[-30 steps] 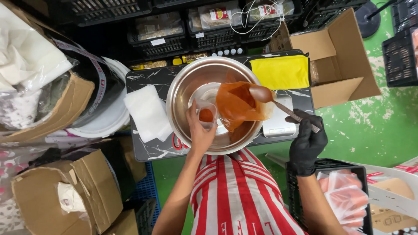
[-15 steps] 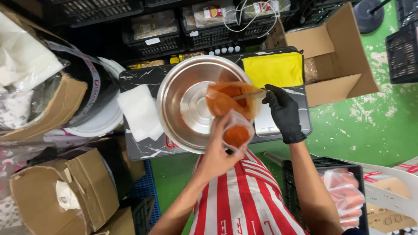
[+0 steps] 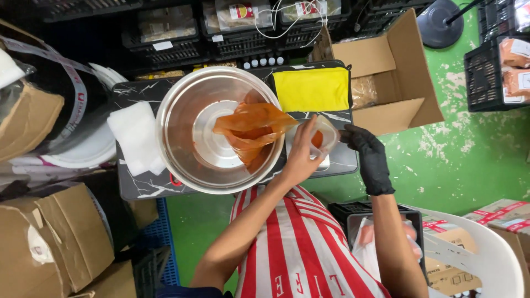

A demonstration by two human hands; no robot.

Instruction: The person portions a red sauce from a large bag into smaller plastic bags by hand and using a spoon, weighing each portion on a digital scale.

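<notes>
Over a dark marble-patterned tabletop, a person in a red-and-white striped apron works with both hands. The bare left hand is closed around a small clear plastic cup with orange sauce inside, holding it just past the steel bowl's rim at 3 o'clock. The right hand, in a black glove, sits just beside the cup at its 3 o'clock, fingers curled toward it; whether it touches the cup cannot be told. A large steel bowl fills the middle of the tabletop, and a plastic bag of orange-red sauce lies across its inner wall, reaching to the rim nearest the cup. A yellow cloth rests at 1 o'clock from the bowl, and a folded white cloth lies at 9 o'clock, touching the bowl's edge. An open cardboard box stands on the green floor at 2 o'clock from the bowl. Black crates line the far side at 12 o'clock, and more cardboard boxes stack up at 8 o'clock. A black crate holding pink packs sits near the person's right elbow.
</notes>
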